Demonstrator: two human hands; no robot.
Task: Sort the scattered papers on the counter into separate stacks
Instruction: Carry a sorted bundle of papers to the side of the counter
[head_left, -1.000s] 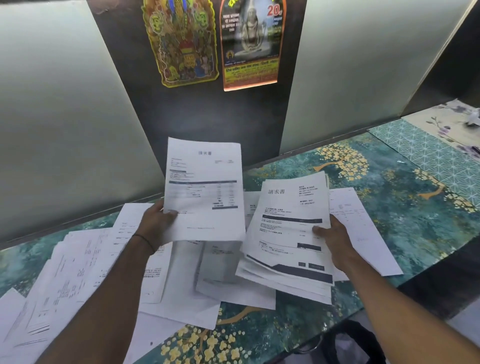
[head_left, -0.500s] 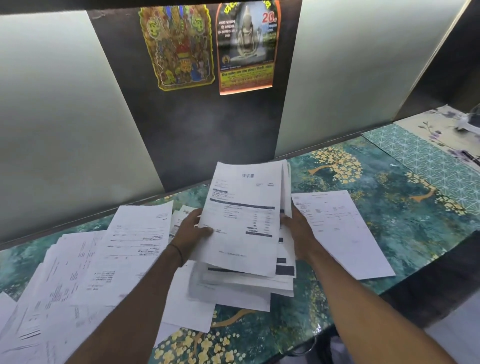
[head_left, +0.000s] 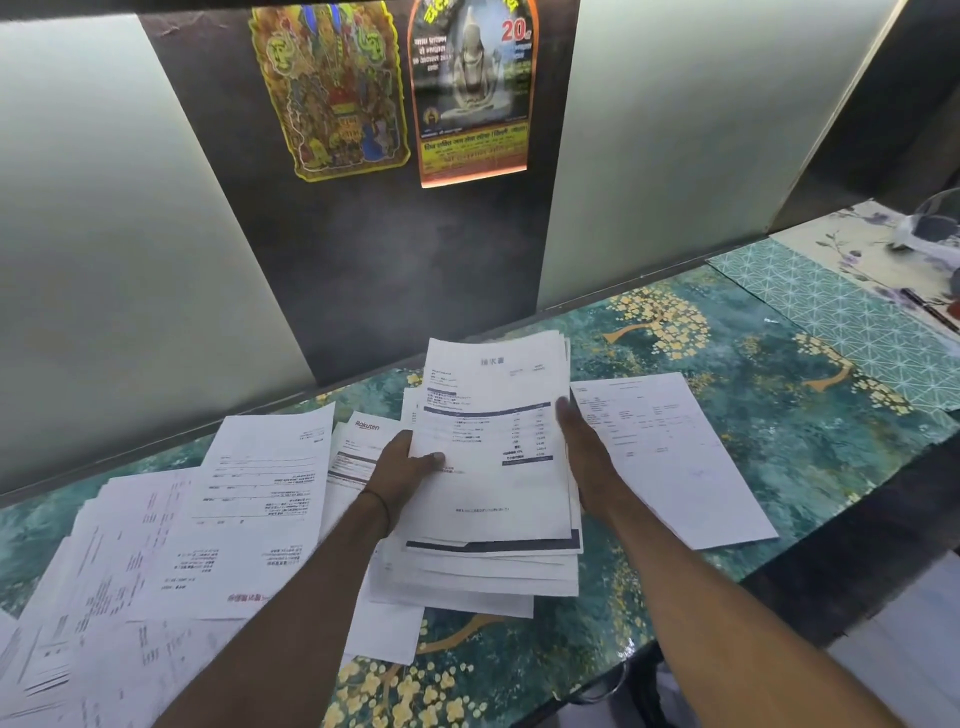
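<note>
Presently, head view: invoice stack (head_left: 493, 483) mid-bench (head_left: 753, 395), long axis pointing away from body. Pinched at its left edge by left hand (head_left: 410, 467), thumb on top sheet. Pressed at its right edge by right hand (head_left: 587, 457), fingers straight, gripping nothing. Unsorted papers (head_left: 208, 519) left of stack, likely left hand's reach. Single sheet (head_left: 675, 457) just right of stack.

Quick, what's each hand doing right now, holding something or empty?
Left hand: pinches the paper stack by its left edge, thumb on top.
Right hand: open, straight fingers pressing the stack's right edge.
</note>
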